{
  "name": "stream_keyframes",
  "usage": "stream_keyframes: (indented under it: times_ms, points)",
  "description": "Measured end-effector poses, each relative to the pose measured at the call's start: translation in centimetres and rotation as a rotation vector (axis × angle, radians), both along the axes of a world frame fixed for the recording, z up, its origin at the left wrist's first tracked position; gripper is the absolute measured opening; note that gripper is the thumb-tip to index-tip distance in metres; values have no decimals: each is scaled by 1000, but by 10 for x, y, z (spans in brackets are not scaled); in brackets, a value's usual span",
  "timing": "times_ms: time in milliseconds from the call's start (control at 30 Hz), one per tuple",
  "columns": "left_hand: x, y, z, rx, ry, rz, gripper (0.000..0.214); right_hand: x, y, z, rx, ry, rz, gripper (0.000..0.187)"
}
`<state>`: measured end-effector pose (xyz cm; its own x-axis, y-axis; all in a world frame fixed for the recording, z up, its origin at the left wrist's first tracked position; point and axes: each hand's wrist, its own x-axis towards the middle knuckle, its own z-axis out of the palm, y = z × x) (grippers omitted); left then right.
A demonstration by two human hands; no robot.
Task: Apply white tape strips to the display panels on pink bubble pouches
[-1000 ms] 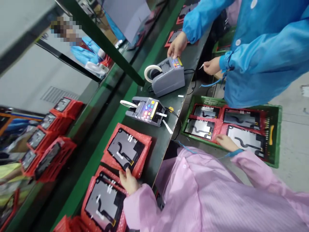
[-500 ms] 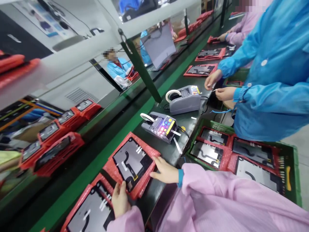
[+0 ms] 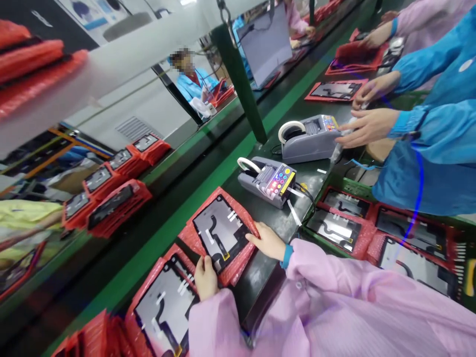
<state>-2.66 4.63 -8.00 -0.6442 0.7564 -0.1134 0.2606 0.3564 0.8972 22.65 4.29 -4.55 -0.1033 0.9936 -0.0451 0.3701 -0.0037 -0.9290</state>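
A flat screen panel (image 3: 220, 229) with a grey back, a black flex cable and white tape strips lies on red bubble-wrap bags (image 3: 243, 263) on the bench. My right hand (image 3: 268, 241) grips the right edge of the panel and its bag, thumb on top, the other fingers partly hidden. At the panel's lower left edge, my left hand (image 3: 207, 278) holds on with bent fingers; the fingertips are partly out of sight. A second screen panel (image 3: 165, 302) on red wrap lies left of and below my left hand.
Beyond the panel stand a lit tape dispenser (image 3: 267, 182) and a second tape dispenser (image 3: 310, 139). A co-worker's hands (image 3: 368, 126) are at the second one. A green crate (image 3: 344, 186) at right holds several wrapped panels. Red-wrapped stacks (image 3: 119, 198) sit across the bench.
The view has shifted, so the bench sits further right and up. My right hand has closed on the panel's edge. The co-worker's hands have come to the far tape dispenser.
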Motion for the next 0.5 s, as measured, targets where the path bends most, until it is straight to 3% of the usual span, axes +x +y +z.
stream_keyframes:
  times_ms: [100, 233, 400, 500]
  points:
    - [2, -2, -1, 3, -11, 20, 35, 7, -4, -2, 96, -147, 19, 62]
    - [11, -5, -1, 22, -69, 36, 44, 5, -1, -9, 159, -164, 202, 93]
    - [12, -8, 1, -34, -48, 40, 54, -24, -7, -12, 194, -142, 145, 73]
    - [10, -12, 4, -58, 28, 28, 61, -21, -19, -5, 149, -126, 173, 76]
